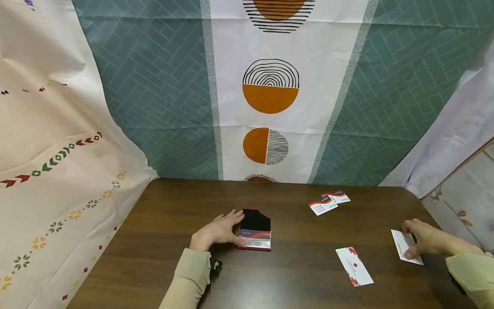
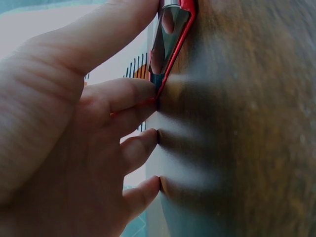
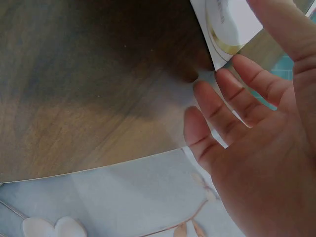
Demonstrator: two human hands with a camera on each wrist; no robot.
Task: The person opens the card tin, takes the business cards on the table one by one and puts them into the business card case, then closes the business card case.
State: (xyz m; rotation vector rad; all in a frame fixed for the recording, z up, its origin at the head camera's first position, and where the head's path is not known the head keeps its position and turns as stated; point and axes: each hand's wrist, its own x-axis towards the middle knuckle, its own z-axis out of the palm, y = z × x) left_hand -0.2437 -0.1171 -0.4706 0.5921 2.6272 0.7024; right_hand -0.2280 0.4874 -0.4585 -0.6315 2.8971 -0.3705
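My left hand (image 1: 218, 231) holds the left side of an opened business card case (image 1: 256, 221), with a black lining and a red edge. Its thumb lies on the near left corner and a fingertip touches the far left end; the other fingers reach the tabletop in the left wrist view. A dark card with a red wave (image 1: 259, 234) sits inside, above a silver strip. At the right, my right hand (image 1: 430, 240) grips a white business card (image 1: 402, 241) between thumb and index finger. A gold curve shows on this card (image 3: 232, 24) in the right wrist view.
A white card with red flowers (image 1: 355, 267) lies on the brown table (image 1: 293, 274) left of my right hand. Two overlapping red, black and white cards (image 1: 323, 207) lie farther back. Patterned cloth (image 1: 270, 98) hangs behind the table.
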